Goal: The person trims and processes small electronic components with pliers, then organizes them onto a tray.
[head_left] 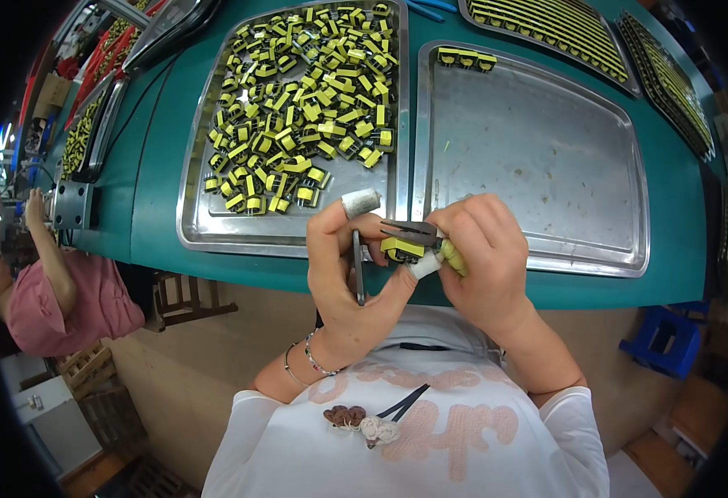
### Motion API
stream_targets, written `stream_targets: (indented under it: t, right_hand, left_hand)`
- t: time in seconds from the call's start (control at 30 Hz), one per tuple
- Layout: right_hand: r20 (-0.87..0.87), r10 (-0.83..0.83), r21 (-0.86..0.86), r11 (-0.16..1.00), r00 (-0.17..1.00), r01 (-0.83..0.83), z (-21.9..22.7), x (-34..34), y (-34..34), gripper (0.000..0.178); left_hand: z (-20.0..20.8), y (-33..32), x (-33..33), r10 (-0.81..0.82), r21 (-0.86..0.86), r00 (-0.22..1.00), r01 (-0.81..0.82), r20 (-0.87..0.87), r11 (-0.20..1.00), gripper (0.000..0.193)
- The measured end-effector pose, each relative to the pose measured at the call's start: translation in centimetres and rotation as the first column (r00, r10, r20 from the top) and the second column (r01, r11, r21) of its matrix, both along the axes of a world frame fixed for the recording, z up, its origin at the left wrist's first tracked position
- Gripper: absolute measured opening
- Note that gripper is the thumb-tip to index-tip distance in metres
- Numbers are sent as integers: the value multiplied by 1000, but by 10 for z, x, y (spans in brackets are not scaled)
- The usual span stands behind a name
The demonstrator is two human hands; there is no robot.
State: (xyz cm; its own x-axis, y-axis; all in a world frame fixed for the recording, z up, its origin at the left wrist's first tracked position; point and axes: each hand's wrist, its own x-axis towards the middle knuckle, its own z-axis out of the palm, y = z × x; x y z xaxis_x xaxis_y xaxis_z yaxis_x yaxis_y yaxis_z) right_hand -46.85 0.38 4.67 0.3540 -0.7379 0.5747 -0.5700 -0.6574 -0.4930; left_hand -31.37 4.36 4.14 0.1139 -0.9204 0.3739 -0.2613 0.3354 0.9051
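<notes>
My left hand point(343, 286) pinches a small yellow-and-black coil component, like a transformer point(401, 249), with white tape on its thumb and one fingertip. A flat grey metal piece point(358, 267) stands upright inside the same hand; its kind is unclear. In my closed right hand point(487, 257) is a dark two-pronged pointed tool point(410, 232), like tweezers or pliers. Its prongs lie over the component, and I cannot tell if they touch it. Something yellow-green point(453, 256) wraps by the right fingers, perhaps the tool's handle or a finger cover.
A metal tray point(198, 228) at left holds a heap of loose yellow-and-black components. The right tray point(538, 166) has 3 components point(466, 59) in its far left corner. Further trays of lined-up components point(547, 33) lie at far right. Someone in pink point(73, 299) sits at left; a blue stool point(661, 342) stands right.
</notes>
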Motion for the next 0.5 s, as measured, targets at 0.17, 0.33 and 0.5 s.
stream_targets:
  t: [0.17,0.33,0.5]
  right_hand:
    - [89,11,120,993,996,-22,9,-12,-1,30]
    - [73,43,169,984,996,-55,8,-28,-1,30]
    - [30,98,180,978,995,-102,8,-30,0,31]
  left_hand:
    - [3,-2,0,27,58,993,-20,-116,998,51]
    - [5,-5,6,-54,162,953,106,-298,981,37]
    - [10,-5,6,-96,175,942,158,-322,972,41]
